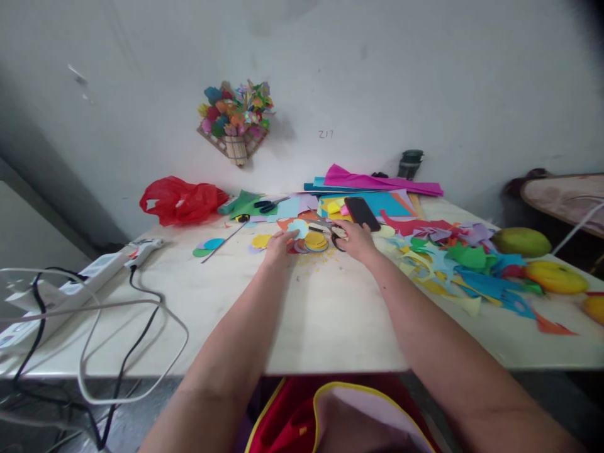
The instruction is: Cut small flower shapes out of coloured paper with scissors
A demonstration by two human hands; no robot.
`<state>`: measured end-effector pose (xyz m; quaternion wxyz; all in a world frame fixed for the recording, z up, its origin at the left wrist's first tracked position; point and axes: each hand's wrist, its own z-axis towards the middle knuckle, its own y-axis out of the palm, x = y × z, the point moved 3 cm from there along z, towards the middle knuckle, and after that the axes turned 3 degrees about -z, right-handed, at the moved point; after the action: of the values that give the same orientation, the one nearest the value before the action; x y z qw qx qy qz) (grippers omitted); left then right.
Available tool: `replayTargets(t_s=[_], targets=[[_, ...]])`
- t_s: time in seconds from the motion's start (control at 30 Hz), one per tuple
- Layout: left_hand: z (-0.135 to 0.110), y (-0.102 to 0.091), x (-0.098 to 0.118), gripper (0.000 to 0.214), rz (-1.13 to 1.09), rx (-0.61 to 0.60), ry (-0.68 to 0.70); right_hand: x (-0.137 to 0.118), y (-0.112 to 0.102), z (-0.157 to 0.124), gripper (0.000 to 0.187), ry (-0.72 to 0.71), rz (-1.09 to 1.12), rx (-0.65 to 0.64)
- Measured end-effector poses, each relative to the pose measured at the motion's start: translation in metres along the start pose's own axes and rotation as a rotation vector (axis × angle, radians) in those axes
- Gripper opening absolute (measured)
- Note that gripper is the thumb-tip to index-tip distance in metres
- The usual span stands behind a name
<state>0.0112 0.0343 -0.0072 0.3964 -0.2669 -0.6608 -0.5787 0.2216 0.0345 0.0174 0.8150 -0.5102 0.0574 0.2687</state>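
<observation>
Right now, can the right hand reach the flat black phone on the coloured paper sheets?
Probably yes. The flat black phone lies just beyond the right hand with nothing between, though that hand seems busy holding black-handled scissors.

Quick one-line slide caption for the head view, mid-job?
Left hand holds a pale blue paper circle while the right hand grips scissors beside stacked paper discs on a white table.

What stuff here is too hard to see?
Head view, black-handled tool: the right hand holding it covers most of it.
Head view, left hand: whether its fingers grip the light blue paper circle is too small to tell.
Head view, small reddish writing on the white wall: too small to read.
Head view, round yellow fruit at the right: cut off by the picture's edge.
</observation>
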Motion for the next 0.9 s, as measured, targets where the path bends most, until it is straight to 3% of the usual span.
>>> replayTargets(t_s=[0.17,0.33,0.5,0.67,0.9], targets=[[-0.003,0.001,0.001,0.023,0.012,-0.016,-0.007,-0.004,-0.001,-0.002,0.044,-0.083,-0.250,0.070],[-0.007,0.004,0.004,0.021,0.025,-0.029,-0.020,-0.007,-0.004,-0.002,0.039,-0.021,-0.197,0.090],[-0.009,0.005,0.005,0.021,-0.004,-0.034,-0.028,-0.005,-0.006,-0.002,0.039,0.181,0.049,0.028],[-0.007,0.003,0.004,0.022,-0.025,-0.032,-0.024,-0.006,0.005,-0.003,0.026,0.187,0.297,-0.093],[-0.010,0.005,0.007,0.027,-0.065,-0.030,0.001,-0.019,0.016,-0.009,0.032,0.281,0.758,-0.305]])
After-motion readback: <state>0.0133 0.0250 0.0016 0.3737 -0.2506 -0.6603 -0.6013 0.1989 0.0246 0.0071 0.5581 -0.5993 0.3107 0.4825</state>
